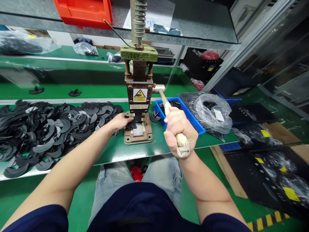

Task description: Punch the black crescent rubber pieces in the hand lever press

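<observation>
In front of me stands a hand press with a green top plate, a spring and a yellow warning label. My left hand pinches a curved black plastic piece at the press base, under the ram. The piece's far end is partly hidden by the ram. My right hand is wrapped round the wrapped grip of the press lever, which slopes down toward me. A large heap of similar black curved pieces lies left of my left hand.
Right of the press are a few curved pieces, a blue tray with dark parts, and a clear plastic bag. Overhead runs a metal shelf with a red bin. Bagged goods and cartons stand at the right.
</observation>
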Demonstrator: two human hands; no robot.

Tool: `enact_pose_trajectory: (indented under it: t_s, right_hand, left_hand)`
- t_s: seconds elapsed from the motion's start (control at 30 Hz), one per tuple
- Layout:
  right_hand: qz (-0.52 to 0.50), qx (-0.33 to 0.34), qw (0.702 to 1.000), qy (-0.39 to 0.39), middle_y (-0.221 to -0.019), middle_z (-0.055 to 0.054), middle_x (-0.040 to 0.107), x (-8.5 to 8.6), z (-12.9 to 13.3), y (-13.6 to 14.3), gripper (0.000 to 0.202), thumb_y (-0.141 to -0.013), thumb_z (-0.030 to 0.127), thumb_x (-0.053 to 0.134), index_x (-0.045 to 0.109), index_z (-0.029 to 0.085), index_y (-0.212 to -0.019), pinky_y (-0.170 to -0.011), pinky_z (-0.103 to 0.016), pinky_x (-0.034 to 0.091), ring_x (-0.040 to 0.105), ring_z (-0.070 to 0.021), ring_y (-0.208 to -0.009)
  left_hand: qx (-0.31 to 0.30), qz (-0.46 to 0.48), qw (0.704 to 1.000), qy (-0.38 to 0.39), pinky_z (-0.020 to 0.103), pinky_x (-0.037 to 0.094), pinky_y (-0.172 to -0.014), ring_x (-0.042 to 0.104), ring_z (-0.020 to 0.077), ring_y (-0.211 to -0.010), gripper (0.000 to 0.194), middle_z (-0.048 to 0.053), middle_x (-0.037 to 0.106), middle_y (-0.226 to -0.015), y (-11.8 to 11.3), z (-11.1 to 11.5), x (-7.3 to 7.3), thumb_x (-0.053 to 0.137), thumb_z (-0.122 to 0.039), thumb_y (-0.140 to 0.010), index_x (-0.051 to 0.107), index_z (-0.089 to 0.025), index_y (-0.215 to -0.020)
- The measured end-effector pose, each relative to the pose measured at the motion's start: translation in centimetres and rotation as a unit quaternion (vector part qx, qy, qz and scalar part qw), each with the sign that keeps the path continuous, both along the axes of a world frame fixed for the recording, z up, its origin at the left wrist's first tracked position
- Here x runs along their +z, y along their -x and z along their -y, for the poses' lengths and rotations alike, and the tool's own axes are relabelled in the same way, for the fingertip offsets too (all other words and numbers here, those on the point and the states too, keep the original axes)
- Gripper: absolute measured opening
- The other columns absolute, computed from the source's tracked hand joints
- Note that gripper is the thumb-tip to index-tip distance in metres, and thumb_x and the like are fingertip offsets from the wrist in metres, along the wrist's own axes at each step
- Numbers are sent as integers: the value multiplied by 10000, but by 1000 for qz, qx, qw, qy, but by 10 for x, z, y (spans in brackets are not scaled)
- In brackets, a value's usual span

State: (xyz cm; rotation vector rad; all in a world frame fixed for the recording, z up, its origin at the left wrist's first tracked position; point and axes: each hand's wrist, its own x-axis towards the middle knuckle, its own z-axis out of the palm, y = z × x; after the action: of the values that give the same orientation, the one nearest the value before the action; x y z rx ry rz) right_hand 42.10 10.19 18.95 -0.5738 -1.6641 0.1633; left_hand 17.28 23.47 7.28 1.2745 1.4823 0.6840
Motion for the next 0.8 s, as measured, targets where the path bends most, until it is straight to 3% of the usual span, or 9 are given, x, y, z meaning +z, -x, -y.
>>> enact_pose_trajectory:
  t_s: [0.33, 0.53, 0.67, 0.8]
  right_hand:
    - [32, -24, 999, -27, -713, 45, 606, -36, 0, -5, 162, -826, 248, 709, 570, 281, -751, -1128, -588, 554, 683, -193, -875]
    - [30, -31, 999, -29, -719, 43, 612, -38, 0, -5, 168, -844, 267, 700, 566, 279, -744, -1116, -597, 573, 687, -195, -881]
    - [39, -26, 998, -34, -724, 35, 619, -37, 0, -7, 172, -845, 260, 713, 571, 278, -750, -1109, -601, 578, 687, -200, -881]
    - [39, -29, 998, -36, -724, 38, 618, -37, 1, -7, 169, -840, 244, 711, 569, 281, -757, -1114, -603, 570, 684, -200, -885]
  left_hand:
    - [-32, 68, 997, -7, 222, 335, -396, 505, 107, -460, 417, 46, 703, -697, 6, 1, -1, 974, -375, -619, 747, -145, -882]
    - [-49, 108, 993, -26, 215, 377, -468, 577, 127, -543, 536, 37, 711, -726, 5, 8, -3, 973, -446, -575, 725, -137, -936]
    - [-25, 100, 993, -60, 208, 333, -434, 513, 110, -491, 547, 0, 666, -677, 5, 20, -15, 918, -546, -653, 691, -164, -971]
    - [1, 96, 993, -72, 204, 334, -415, 466, 88, -460, 523, -19, 641, -666, 5, 25, -19, 919, -533, -665, 683, -168, -957]
